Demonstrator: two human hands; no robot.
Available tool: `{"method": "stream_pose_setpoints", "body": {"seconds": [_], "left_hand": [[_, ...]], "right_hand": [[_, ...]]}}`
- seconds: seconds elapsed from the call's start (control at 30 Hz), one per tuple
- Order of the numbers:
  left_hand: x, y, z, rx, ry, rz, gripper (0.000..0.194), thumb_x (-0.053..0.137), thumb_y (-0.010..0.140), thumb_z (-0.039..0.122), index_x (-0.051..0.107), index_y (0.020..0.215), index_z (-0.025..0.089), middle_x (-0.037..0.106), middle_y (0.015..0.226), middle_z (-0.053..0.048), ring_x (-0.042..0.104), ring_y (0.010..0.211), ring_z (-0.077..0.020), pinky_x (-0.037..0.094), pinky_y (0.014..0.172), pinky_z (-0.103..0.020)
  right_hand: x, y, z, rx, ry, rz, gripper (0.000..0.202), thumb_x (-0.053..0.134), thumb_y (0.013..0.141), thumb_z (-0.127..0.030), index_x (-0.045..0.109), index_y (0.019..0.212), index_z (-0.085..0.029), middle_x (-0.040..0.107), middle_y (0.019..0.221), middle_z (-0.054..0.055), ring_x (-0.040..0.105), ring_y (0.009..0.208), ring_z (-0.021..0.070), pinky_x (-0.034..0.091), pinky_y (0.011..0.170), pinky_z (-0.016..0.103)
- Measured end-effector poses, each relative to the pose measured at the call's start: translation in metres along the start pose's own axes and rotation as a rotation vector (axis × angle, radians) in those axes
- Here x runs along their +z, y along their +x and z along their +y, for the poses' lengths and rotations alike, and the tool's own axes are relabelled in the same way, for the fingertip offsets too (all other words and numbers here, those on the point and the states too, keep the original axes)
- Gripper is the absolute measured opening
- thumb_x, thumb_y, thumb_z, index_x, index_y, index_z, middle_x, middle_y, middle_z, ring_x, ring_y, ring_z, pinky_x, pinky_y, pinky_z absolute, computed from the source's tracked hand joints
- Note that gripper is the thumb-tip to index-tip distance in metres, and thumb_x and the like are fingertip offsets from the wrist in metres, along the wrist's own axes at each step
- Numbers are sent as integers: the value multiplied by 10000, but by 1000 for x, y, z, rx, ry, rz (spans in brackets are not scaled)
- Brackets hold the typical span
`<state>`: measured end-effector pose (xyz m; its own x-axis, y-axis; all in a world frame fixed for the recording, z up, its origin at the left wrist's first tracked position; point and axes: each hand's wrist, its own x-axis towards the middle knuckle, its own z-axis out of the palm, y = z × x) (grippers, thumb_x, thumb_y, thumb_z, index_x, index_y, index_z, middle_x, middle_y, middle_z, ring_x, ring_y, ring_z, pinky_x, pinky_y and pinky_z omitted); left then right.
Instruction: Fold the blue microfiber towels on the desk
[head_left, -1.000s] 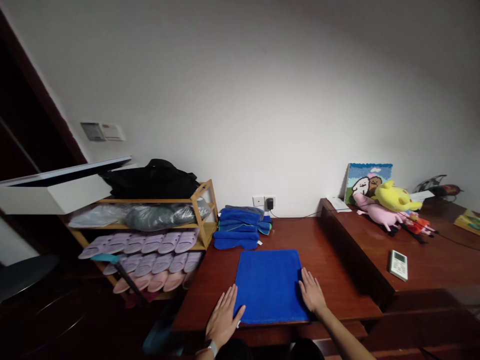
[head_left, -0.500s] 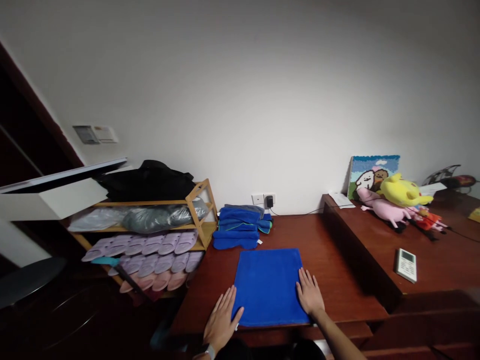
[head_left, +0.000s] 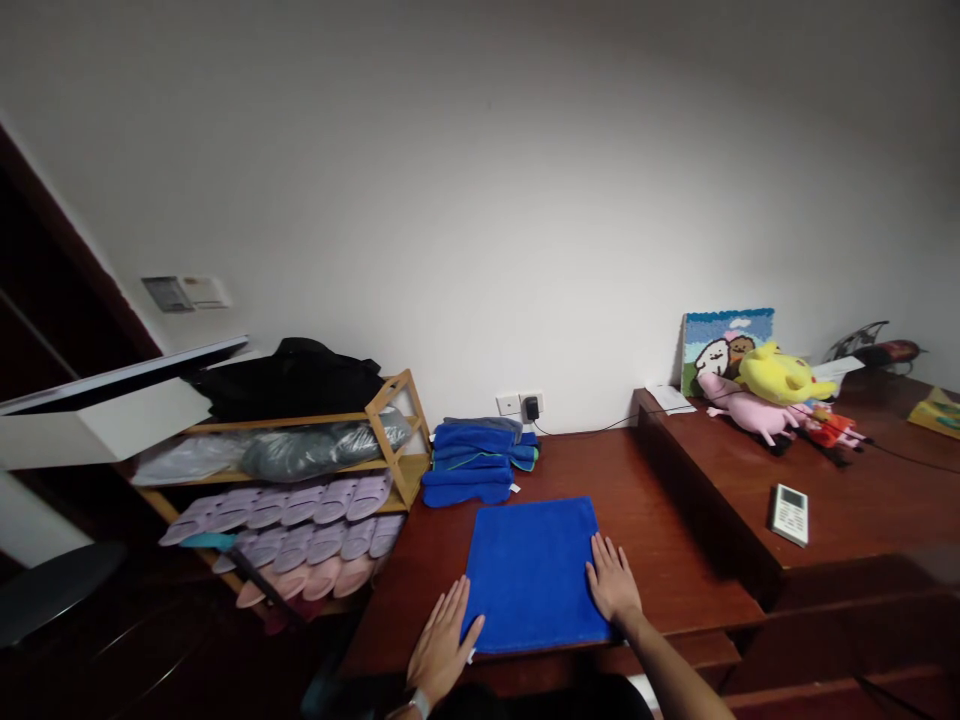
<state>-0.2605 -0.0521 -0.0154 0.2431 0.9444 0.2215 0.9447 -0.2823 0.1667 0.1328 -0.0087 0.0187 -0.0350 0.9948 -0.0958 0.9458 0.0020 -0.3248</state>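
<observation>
Bright blue, roughly square soft cloth [head_left: 535,575] lies spread flat at the front of the reddish-brown wooden counter [head_left: 592,470]. Its sides look so nearly equal that I cannot tell a long axis; the near edge runs along the counter's front edge, and the side edges point back toward the pale wall [head_left: 480,200]. One small white tag [head_left: 471,657] sticks out at the near left corner.

Two bare hands flank it: the left hand [head_left: 442,637] at the left edge, thumb over the fabric, the right hand [head_left: 615,580] on the right edge. On both, the fingers are straight and released, clenching nothing.

Behind sits one pile of folded blue and grey cloths [head_left: 472,465], too overlapped to count. To the right are one yellow plush toy [head_left: 784,375], one pink plush toy [head_left: 742,405] and one white rectangular remote [head_left: 790,515].
</observation>
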Motion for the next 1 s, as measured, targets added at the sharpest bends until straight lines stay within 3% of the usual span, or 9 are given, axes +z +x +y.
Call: {"method": "stream_pose_setpoints", "body": {"seconds": [0.17,0.27,0.37,0.53,0.6,0.67,0.73,0.83,1.0], "left_hand": [[2,3,-9,-79,-81,-49,672,307,1037,537,185,1634,252,307,1670,-43,287,1535,-221,300,1266,-480],[8,11,3,-158,-76,-1,633,220,1058,452,165,1638,206,329,1660,-85,302,1528,-237,303,1259,-523],[11,31,54,-74,-56,59,641,243,1060,453,108,1645,230,278,1684,-70,257,1548,-240,270,1274,-531],[15,85,181,236,-108,-76,640,230,1062,496,108,1643,258,223,1703,-24,201,1569,-219,239,1293,-477],[20,103,216,224,-126,-155,665,176,1057,526,160,1638,203,235,1696,-62,204,1568,-228,236,1292,-474],[28,114,234,177,-137,-218,708,128,1047,558,207,1627,161,248,1688,-89,213,1565,-236,234,1292,-475],[34,115,236,141,-140,-241,736,98,1038,579,220,1622,149,242,1687,-90,206,1566,-234,225,1295,-475],[35,106,217,110,-117,-236,753,97,1031,600,210,1624,148,217,1693,-81,173,1573,-228,207,1300,-472],[21,80,144,11,-54,-203,755,138,1031,612,192,1628,152,217,1693,-90,170,1574,-227,196,1300,-476]], "right_hand": [[2,2,1,-6,25,10,694,137,1020,-484,154,1634,-161,116,1706,-11,64,1584,192,-3,1281,398],[4,3,1,-5,54,23,700,147,1020,-496,156,1632,-157,127,1702,-9,71,1584,195,-11,1282,404],[2,3,1,-5,72,27,697,147,1021,-500,163,1632,-166,136,1701,-9,74,1584,197,-13,1282,405],[-4,0,1,-17,48,20,676,143,1024,-457,173,1631,-161,142,1703,-2,70,1584,198,7,1284,410],[-4,0,2,-35,22,16,664,155,1025,-437,185,1630,-166,150,1702,3,67,1585,205,14,1283,423],[-1,1,3,-49,-2,13,654,166,1024,-427,195,1629,-181,155,1701,3,65,1585,213,21,1282,436],[1,3,4,-51,-6,18,651,171,1025,-432,200,1629,-191,162,1701,4,71,1585,216,28,1281,434],[4,3,5,-34,14,38,664,174,1026,-448,191,1629,-172,173,1700,15,86,1584,216,31,1282,422],[3,2,5,-14,20,33,676,152,1029,-468,166,1632,-164,168,1701,8,95,1582,199,24,1280,413]]}}
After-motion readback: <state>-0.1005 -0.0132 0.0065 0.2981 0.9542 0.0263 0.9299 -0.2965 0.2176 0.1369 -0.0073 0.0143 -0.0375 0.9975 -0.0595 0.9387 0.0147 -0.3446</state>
